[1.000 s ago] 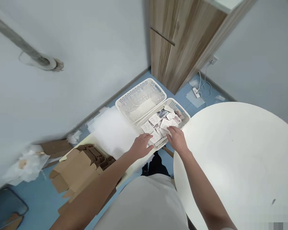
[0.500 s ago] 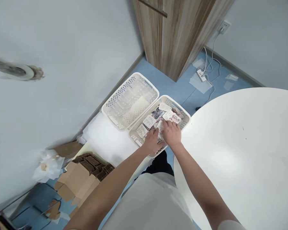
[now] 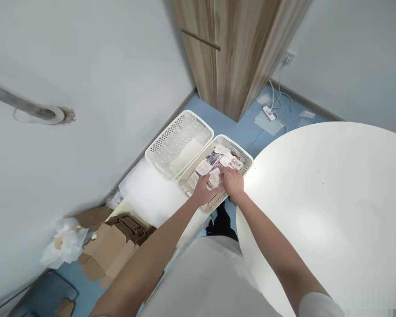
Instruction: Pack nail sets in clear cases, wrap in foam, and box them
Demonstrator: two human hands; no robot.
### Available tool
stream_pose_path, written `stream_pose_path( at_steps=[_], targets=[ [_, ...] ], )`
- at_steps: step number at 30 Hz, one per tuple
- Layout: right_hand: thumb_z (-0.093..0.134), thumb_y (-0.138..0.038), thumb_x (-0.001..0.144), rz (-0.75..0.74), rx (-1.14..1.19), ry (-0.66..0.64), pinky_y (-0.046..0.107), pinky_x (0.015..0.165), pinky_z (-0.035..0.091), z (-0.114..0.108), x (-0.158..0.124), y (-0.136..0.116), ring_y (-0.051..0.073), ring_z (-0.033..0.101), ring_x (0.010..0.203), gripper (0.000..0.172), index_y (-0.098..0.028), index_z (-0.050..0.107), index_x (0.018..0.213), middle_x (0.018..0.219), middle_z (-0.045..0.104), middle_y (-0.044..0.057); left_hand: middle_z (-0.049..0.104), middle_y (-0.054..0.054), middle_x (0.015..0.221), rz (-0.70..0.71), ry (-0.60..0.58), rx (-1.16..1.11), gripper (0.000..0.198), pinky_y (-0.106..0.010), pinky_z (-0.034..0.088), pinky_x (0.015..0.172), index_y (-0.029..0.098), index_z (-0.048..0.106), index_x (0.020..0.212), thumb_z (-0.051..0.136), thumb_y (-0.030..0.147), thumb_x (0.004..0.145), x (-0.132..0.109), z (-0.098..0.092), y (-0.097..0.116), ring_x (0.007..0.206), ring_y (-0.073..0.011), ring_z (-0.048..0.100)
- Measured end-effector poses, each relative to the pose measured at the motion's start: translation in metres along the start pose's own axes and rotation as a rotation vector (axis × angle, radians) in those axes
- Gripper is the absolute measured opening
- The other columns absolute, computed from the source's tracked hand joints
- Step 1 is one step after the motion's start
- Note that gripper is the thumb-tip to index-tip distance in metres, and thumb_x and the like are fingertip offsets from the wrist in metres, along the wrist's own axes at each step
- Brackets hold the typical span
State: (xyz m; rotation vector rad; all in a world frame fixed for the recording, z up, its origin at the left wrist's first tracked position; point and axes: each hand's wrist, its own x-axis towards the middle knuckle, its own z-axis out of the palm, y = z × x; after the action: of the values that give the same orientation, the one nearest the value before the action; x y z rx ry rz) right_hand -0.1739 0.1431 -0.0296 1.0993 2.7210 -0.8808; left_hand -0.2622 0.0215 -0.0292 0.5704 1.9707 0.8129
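Observation:
Small clear packets with white printed labels (image 3: pixel 203 167) lie in a heap in a white perforated plastic basket (image 3: pixel 248 164). My left hand (image 3: pixel 203 193) reaches over the basket's near side, thumb and forefinger spread apart beside a labelled packet (image 3: pixel 215 178). On that packet's right, my right hand (image 3: pixel 233 180) has its fingers bent down on its edge; the fingertips are partly hidden. Against the first basket stands a second white basket (image 3: pixel 146 154), holding clear plastic pieces and a white sheet.
A round white table (image 3: pixel 317 211) fills the right side. At lower left, an open cardboard box (image 3: pixel 108 253) holds brown folded pieces. A wooden cabinet (image 3: pixel 231 57) stands ahead, with a power strip (image 3: pixel 268 113) on the blue floor beside it. A pipe (image 3: pixel 26 105) juts from the left wall.
The view has shifted slightly. My right hand's fingers have curled in more at the labelled packet, and my left thumb and forefinger show more clearly apart. Both hands stay in the same basket.

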Motion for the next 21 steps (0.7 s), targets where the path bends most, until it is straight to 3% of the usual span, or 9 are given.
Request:
stream_pose_path(
  at_steps=[6, 9, 12, 14, 17, 21],
  targets=[
    [0.048, -0.036, 0.075, 0.137, 0.785, 0.133, 0.028, 0.063, 0.041, -0.015, -0.027, -0.014, 0.015, 0.053, 0.066, 0.023, -0.017, 0.056, 0.087, 0.074, 0.06, 0.002, 0.038, -0.012, 0.13, 0.184, 0.08, -0.107, 0.069, -0.036, 0.038, 0.088, 0.02, 0.035, 0.127, 0.065, 0.031, 0.066, -0.04, -0.023, 0.033, 0.112, -0.0229, 0.044],
    [0.055, -0.039, 0.069, 0.172, 1.106, 0.205, 0.026, 0.059, 0.042, -0.016, -0.064, -0.034, 0.012, 0.05, 0.06, 0.026, -0.018, 0.054, 0.083, 0.068, 0.056, -0.001, 0.043, -0.011, 0.127, 0.291, 0.092, -0.19, 0.065, -0.035, 0.04, 0.086, 0.021, 0.034, 0.127, 0.062, 0.026, 0.068, -0.075, -0.033, 0.04, 0.11, -0.021, 0.047],
    [0.059, -0.041, 0.065, 0.173, 1.283, 0.244, 0.025, 0.056, 0.042, -0.013, -0.116, -0.055, 0.011, 0.05, 0.056, 0.027, -0.019, 0.052, 0.08, 0.065, 0.055, -0.002, 0.048, -0.012, 0.121, 0.333, 0.111, -0.282, 0.056, -0.032, 0.044, 0.081, 0.018, 0.038, 0.124, 0.057, 0.027, 0.071, -0.113, -0.037, 0.031, 0.099, -0.0175, 0.054],
    [0.059, -0.042, 0.066, 0.175, 1.342, 0.278, 0.026, 0.056, 0.043, -0.011, -0.155, -0.065, 0.011, 0.051, 0.056, 0.027, -0.02, 0.052, 0.079, 0.066, 0.057, -0.002, 0.055, -0.01, 0.111, 0.306, 0.11, -0.315, 0.049, -0.031, 0.047, 0.075, 0.017, 0.044, 0.118, 0.055, 0.031, 0.073, -0.139, -0.033, 0.018, 0.086, -0.0152, 0.058],
    [0.058, -0.043, 0.067, 0.206, 1.339, 0.327, 0.026, 0.057, 0.044, -0.009, -0.213, -0.069, 0.012, 0.053, 0.059, 0.027, -0.02, 0.052, 0.079, 0.07, 0.059, 0.0, 0.062, -0.006, 0.087, 0.276, -0.036, -0.342, 0.038, -0.03, 0.049, 0.067, 0.015, 0.054, 0.103, 0.053, 0.038, 0.074, -0.172, -0.016, -0.004, 0.074, -0.0148, 0.06],
    [0.058, -0.041, 0.068, 0.252, 1.303, 0.388, 0.028, 0.06, 0.046, -0.005, -0.28, -0.061, 0.013, 0.056, 0.063, 0.026, -0.02, 0.052, 0.081, 0.078, 0.061, 0.002, 0.064, -0.006, 0.083, 0.305, -0.193, -0.37, 0.027, -0.03, 0.049, 0.067, 0.014, 0.057, 0.086, 0.055, 0.037, 0.072, -0.205, 0.015, -0.022, 0.071, -0.0147, 0.059]
  ],
)
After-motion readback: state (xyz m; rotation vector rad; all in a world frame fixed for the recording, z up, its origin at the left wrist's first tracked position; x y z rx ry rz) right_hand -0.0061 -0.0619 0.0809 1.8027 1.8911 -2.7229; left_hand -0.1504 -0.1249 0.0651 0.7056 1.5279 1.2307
